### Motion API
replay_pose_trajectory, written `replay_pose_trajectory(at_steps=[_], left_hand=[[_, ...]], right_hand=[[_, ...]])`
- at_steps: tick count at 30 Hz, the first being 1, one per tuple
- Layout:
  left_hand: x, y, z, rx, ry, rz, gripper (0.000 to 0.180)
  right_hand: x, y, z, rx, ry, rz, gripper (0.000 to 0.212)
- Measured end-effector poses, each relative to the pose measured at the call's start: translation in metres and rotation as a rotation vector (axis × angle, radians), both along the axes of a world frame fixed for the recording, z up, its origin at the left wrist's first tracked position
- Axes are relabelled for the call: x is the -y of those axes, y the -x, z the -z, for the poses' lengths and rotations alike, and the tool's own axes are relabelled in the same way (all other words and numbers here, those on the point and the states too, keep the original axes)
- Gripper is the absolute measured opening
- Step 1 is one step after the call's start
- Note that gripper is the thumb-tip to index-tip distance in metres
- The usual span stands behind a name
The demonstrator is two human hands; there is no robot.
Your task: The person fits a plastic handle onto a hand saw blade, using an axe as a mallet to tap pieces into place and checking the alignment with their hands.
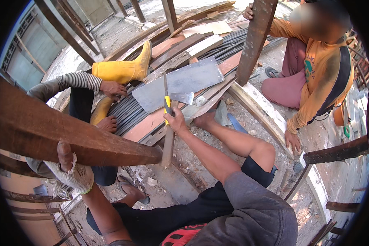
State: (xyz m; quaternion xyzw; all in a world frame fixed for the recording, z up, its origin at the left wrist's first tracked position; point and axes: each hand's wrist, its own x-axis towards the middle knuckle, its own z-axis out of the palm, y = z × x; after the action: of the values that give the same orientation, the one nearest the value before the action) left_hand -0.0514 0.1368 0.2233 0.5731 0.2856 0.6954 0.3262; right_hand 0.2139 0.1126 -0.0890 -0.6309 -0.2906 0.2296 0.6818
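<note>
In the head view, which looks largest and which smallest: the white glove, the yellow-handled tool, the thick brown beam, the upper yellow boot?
1. Thick brown beam, nearer the camera, which enlarges it
2. Upper yellow boot
3. White glove
4. Yellow-handled tool, partly hidden

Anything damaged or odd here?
Yes: the white knit glove on the wearer's left hand looks damaged. The bare thumb pokes out past a ragged edge, and loose threads dangle below. The right hand has no glove.
</note>
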Motion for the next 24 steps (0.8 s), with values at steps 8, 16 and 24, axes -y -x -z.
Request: replay_pose_trajectory(at_steps=[8,16,24], left_hand=[[-0.006,0.008,-0.01,0.096,0.119,-0.104,0.053],[-0.032,-0.003,-0.009,-0.039,0.122,0.08,0.056],[-0.009,-0.01,-0.029,-0.111,0.008,0.162,0.063]], right_hand=[[-0.042,0.013,0.0,0.06,0.551,0.075,0.075],[-0.031,0.051,-0.008,0.238,0.66,0.207,0.079],[0.198,0.132,-0.156,0.472,0.211,-1.058,0.057]])
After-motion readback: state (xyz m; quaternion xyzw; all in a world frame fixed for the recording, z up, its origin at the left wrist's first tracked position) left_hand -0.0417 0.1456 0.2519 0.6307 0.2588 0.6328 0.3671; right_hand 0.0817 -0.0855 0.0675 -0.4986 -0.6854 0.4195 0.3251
